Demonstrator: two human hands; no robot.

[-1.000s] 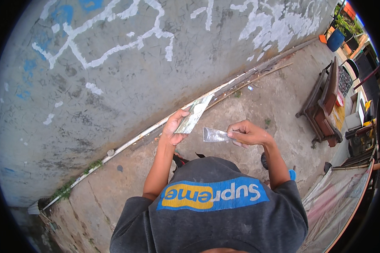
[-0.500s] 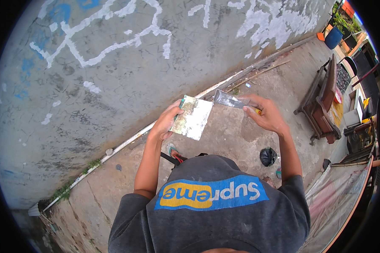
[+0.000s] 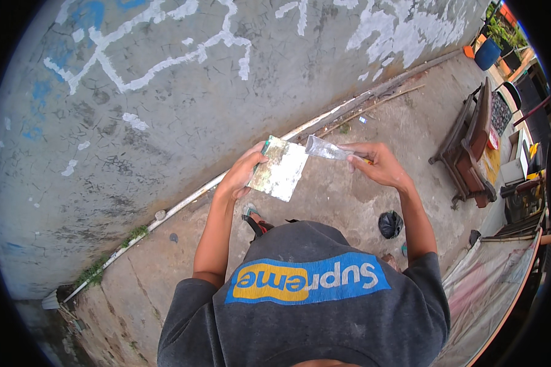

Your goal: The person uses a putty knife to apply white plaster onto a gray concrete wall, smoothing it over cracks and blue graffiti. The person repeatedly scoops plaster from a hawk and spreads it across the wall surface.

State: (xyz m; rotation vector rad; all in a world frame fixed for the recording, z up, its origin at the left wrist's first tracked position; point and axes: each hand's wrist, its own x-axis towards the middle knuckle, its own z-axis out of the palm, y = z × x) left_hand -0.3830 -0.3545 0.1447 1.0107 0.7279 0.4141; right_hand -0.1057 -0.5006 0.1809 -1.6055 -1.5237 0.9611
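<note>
My left hand (image 3: 243, 173) grips a flat square board (image 3: 280, 169) by its left edge, thumb on top. White paste smears cover the board, and a bit of green shows at its upper left edge. In my right hand (image 3: 379, 164) is a putty knife (image 3: 326, 148) with a wide metal blade and a handle that shows a little yellow. The blade points left, its end at the board's upper right edge; whether they touch I cannot tell. Ahead stands a grey wall (image 3: 165, 116) with white filler (image 3: 107, 61) in lines and patches.
A white pipe (image 3: 190, 199) runs along the wall's foot. On the concrete floor (image 3: 343, 202) sits a black plastic bag (image 3: 390, 225), right of my body. A wooden bench (image 3: 474, 147) stands farther right, with a blue barrel (image 3: 487, 54) beyond. A pale sheet (image 3: 483, 275) lies at lower right.
The putty knife has shifted slightly left and its blade has turned, now catching more light. My left hand and the board have barely moved.
</note>
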